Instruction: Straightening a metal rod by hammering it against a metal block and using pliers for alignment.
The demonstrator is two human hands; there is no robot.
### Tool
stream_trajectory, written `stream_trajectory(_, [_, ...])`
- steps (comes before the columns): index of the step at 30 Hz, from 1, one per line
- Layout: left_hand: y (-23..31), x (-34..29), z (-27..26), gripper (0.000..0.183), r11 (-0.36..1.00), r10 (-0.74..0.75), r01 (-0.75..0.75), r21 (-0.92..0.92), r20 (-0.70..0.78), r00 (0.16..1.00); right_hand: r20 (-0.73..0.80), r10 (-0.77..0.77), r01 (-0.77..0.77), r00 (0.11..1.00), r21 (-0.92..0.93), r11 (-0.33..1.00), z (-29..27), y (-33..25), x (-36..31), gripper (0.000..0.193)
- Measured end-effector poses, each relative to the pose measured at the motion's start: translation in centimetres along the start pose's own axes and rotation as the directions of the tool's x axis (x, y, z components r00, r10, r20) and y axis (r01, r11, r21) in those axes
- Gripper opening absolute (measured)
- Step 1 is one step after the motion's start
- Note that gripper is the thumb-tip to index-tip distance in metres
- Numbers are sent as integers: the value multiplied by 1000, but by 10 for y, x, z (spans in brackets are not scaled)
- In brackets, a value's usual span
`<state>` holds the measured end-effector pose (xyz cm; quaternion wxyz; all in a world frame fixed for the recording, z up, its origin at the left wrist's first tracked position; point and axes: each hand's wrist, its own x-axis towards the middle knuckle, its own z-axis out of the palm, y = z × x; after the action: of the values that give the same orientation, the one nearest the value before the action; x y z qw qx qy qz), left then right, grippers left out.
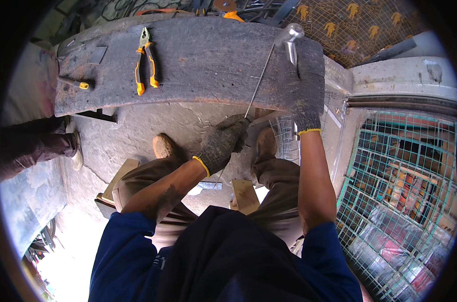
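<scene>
My left hand [222,142], in a dark knitted glove with a yellow cuff, is closed round a thin metal rod [261,78]. The rod slants up over the near edge of the dark workbench [203,60]; its far end lies close to the hammer head, and I cannot tell if they touch. My right hand [305,95], gloved the same way, grips a hammer [292,40] with a shiny metal head over the bench's right end. The glove hides most of the handle. Combination pliers [146,63] with orange and black handles lie on the bench, left of the rod.
A yellow-handled tool [78,83] and a small metal plate [98,55] lie at the bench's left. Green wire mesh [389,186] stands at the right. Another person's leg [37,148] is at the left. Behind the bench are tools and a patterned sheet [354,25].
</scene>
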<state>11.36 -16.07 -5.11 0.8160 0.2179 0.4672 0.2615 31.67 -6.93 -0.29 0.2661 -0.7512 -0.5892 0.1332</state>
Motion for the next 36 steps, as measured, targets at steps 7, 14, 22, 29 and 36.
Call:
stream_trajectory(7, [3, -1, 2, 31, 1000, -14, 14, 5, -9, 1000, -92, 124, -50, 988, 569, 821, -9, -7, -9, 43])
stream_trajectory(14, [-2, 3, 1, 30, 1000, -1, 1, 15, 19, 1000, 19, -55, 52, 998, 111, 992, -1, 15, -18, 37])
stream_trajectory(22, [1, 0, 3, 30, 998, 32, -33, 55, 13, 999, -64, -47, 69, 997, 407, 911, -37, -23, -44, 42])
stream_trajectory(29, [5, -6, 8, 31, 975, 159, -165, 146, 56, 986, -201, -161, 224, 966, 349, 910, -33, -8, -51, 41])
stream_trajectory(36, [9, 3, 5, 29, 997, 49, -45, 64, -65, 997, -215, -216, 280, 952, 341, 897, -36, -14, -55, 49])
